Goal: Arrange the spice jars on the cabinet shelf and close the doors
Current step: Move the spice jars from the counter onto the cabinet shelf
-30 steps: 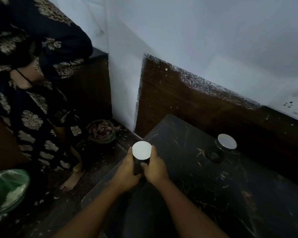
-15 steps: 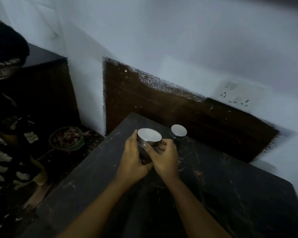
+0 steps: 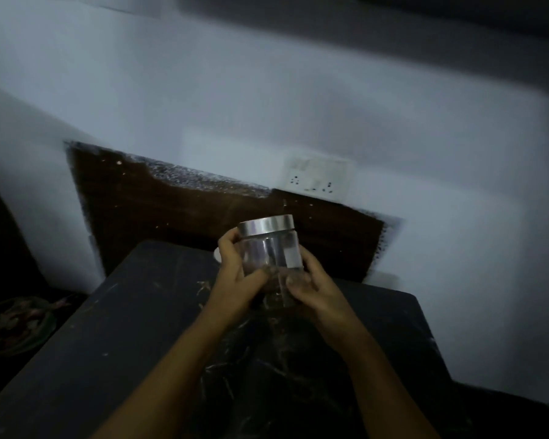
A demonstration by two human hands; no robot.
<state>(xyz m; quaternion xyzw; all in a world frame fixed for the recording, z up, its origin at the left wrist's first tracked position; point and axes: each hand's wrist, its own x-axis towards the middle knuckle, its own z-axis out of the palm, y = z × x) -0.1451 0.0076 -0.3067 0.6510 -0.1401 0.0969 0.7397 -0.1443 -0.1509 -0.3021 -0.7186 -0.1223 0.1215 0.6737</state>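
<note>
head view: one clear jar (image 3: 270,248), steel lid, held above dark counter (image 3: 140,312), centre. left hand (image 3: 238,280), right hand (image 3: 311,286) both curled round its lower body, base hidden. one socket plate (image 3: 317,177) at 1 o'clock, one green bowl (image 3: 16,324) at 8 o'clock.

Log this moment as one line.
jar: held over counter | lid: on | left hand: grips jar | right hand: grips jar

green bowl (image 3: 16,327) on floor — wall socket (image 3: 317,179) above the counter (image 3: 108,359)
</note>
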